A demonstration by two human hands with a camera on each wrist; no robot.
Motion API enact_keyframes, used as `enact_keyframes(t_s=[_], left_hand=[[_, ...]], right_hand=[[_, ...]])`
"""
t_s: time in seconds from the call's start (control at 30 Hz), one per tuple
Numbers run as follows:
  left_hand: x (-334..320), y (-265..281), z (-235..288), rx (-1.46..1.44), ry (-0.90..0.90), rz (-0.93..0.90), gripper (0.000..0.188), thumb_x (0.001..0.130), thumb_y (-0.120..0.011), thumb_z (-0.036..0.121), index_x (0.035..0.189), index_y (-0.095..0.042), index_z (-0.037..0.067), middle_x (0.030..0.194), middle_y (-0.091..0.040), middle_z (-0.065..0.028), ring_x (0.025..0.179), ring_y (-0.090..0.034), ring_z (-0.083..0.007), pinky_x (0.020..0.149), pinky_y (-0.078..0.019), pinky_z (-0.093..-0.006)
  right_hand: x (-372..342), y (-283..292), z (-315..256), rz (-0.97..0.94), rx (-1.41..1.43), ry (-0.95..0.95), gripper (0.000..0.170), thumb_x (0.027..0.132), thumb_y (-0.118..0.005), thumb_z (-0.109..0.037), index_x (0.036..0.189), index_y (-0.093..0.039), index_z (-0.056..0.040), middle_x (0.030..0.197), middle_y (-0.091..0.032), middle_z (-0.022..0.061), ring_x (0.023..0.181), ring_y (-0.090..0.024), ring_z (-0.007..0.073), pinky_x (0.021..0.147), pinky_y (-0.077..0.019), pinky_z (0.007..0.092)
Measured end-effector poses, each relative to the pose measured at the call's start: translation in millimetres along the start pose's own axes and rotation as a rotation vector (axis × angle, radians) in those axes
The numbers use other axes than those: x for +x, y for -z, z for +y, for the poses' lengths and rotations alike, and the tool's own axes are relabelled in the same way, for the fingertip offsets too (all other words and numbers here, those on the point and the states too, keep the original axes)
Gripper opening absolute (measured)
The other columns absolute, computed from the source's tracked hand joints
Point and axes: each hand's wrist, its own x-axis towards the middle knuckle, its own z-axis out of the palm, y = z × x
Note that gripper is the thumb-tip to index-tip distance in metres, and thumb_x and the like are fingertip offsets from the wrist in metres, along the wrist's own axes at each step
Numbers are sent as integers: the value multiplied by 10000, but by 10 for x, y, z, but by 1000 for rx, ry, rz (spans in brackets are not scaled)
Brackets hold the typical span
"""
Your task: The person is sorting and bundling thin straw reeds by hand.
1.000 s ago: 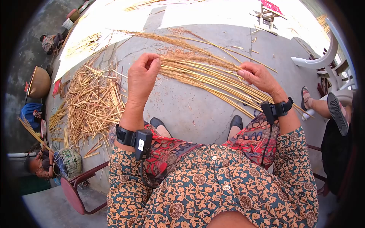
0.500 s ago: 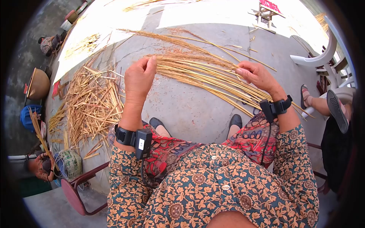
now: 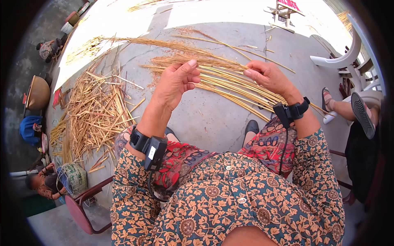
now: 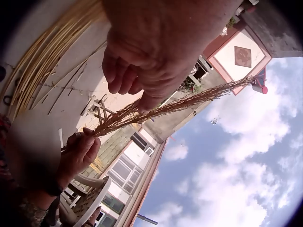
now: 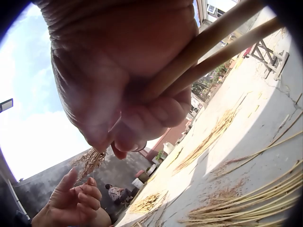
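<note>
Over the grey concrete floor (image 3: pixel 209 119), the right hand (image 3: pixel 271 78) grips thin tan straw stalks (image 5: pixel 208 42), their long bushy brown tops (image 3: pixel 180 45) pointing left past the left hand (image 3: pixel 175 82). That hand, nearer the tops, is half open, holding nothing; any touch is unclear.

Sunlight (image 3: pixel 213 14) glares off the cracked concrete floor (image 3: pixel 209 119) across the head view's top, a white plastic chair (image 3: pixel 334 62) at right, while a windowed building (image 4: pixel 124 170) rises low center in the left wrist view.
</note>
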Motion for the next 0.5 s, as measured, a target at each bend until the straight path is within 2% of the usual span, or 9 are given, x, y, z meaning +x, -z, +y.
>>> enact_keyframes(t_s=[0.2, 0.5], left_hand=[[26, 36, 4, 98, -17, 23, 221, 871, -670, 276, 871, -641, 57, 752, -649, -4, 649, -604, -77, 573, -465, -208], [3, 40, 34, 271, -24, 39, 165, 878, -646, 213, 932, -634, 58, 769, -648, -5, 652, -620, -87, 574, -460, -204]], right_hand=[[23, 2, -16, -10, -16, -7, 317, 930, -566, -358, 950, -628, -47, 611, -513, 58, 556, -458, 143, 526, -378, 289], [30, 10, -31, -15, -54, -21, 332, 935, -549, -373, 941, -619, -48, 636, -532, 70, 573, -482, 168, 535, -385, 301]])
